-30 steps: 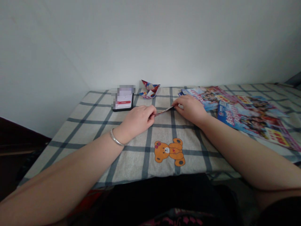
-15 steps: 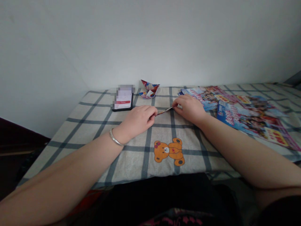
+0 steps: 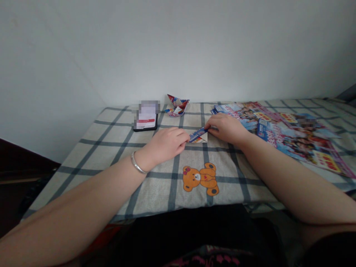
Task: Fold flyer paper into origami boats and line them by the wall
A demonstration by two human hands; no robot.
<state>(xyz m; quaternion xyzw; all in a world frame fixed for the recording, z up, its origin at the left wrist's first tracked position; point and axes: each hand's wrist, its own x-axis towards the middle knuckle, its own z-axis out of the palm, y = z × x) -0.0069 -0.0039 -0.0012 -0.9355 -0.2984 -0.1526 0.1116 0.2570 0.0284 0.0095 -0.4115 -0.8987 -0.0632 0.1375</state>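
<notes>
While in both hands (image 3: 170, 144) (image 3: 227, 128), folded paper (image 3: 198, 135).

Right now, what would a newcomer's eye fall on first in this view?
Probably the orange teddy bear print, sideways near the front edge of the checked tablecloth. Beyond it, the left hand and right hand hold a folded printed paper between them. Toward the wall, a folded-paper figure sits right of a smartphone, and colourful printed flyers spread across the right side.

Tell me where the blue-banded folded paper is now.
Near the head view's centre, the blue-banded folded paper is held between the left hand and right hand, beyond the printed bear.
</notes>
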